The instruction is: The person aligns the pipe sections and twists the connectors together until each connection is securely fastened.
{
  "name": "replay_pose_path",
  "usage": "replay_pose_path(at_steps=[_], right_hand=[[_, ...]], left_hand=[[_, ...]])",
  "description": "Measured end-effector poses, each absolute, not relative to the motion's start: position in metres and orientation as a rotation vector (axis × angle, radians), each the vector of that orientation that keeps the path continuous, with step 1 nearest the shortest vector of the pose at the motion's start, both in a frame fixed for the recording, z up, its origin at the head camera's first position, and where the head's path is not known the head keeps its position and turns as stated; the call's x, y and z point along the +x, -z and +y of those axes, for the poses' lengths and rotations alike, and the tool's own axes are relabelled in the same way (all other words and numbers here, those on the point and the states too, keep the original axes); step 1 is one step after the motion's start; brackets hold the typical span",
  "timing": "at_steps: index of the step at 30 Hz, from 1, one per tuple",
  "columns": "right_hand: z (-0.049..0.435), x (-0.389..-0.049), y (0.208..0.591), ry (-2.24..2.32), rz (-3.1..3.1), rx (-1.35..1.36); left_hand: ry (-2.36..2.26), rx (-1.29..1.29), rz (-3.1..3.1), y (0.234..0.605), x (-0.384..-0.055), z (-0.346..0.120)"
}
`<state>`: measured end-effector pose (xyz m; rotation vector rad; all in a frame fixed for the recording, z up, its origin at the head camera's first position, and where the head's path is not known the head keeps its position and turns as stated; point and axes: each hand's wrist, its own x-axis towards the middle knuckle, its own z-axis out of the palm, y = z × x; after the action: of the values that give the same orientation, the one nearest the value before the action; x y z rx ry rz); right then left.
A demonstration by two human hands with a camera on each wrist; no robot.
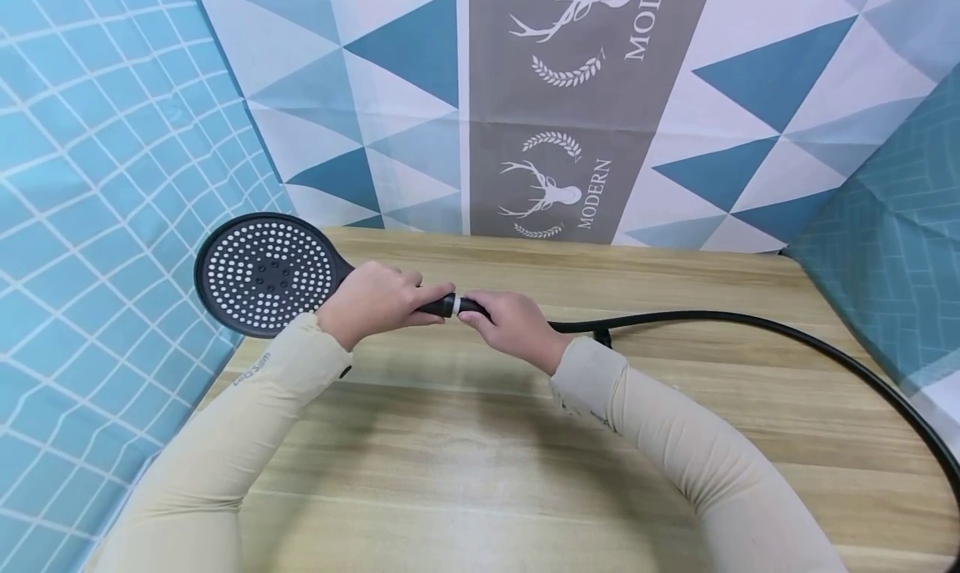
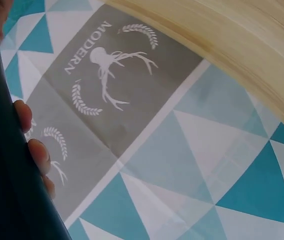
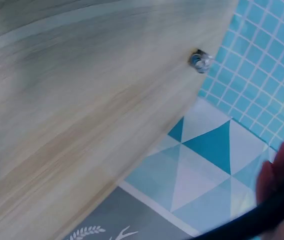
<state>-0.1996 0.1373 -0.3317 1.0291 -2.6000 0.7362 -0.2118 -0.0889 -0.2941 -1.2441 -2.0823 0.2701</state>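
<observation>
A round black shower head (image 1: 258, 277) with pale nozzles faces up at the left of the head view. My left hand (image 1: 375, 302) grips its handle (image 2: 7, 150), fingers wrapped around it. At the handle's end is a white ring (image 1: 456, 305), where the handle meets the black shower hose (image 1: 697, 315). Just right of that ring, my right hand (image 1: 516, 327) holds the hose end, thumb and fingers around it. Both hands are above the wooden surface, almost touching. In the right wrist view, the hose (image 3: 262, 217) passes blurred across the lower right corner.
The hose curves right and off the wooden tabletop (image 1: 465, 473). A small black piece (image 1: 602, 338) shows beneath it. A small metal fitting (image 3: 200, 61) stands near the tiled left wall (image 1: 90, 181). Patterned sheeting (image 1: 405, 98) covers the back, green sheeting (image 1: 892, 214) the right.
</observation>
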Motion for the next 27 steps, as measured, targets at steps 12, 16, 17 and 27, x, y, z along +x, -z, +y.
replay_pose_path(at_steps=[12,16,17,27], right_hand=[[0.138,-0.205,0.362,-0.443,-1.908,0.977],[0.135,-0.206,0.364,-0.452,-1.875,0.951],[0.134,-0.206,0.364,-0.455,-1.877,0.952],[0.129,-0.204,0.36,-0.473,-1.906,0.964]], left_hand=[[-0.212,-1.237,-2.117,0.292,-0.211,-0.092],[-0.204,-1.234,-2.105,0.293,-0.211,-0.094],[-0.201,-1.233,-2.096,0.293,-0.211,-0.095],[-0.203,-1.26,-2.031,0.287,-0.21,-0.096]])
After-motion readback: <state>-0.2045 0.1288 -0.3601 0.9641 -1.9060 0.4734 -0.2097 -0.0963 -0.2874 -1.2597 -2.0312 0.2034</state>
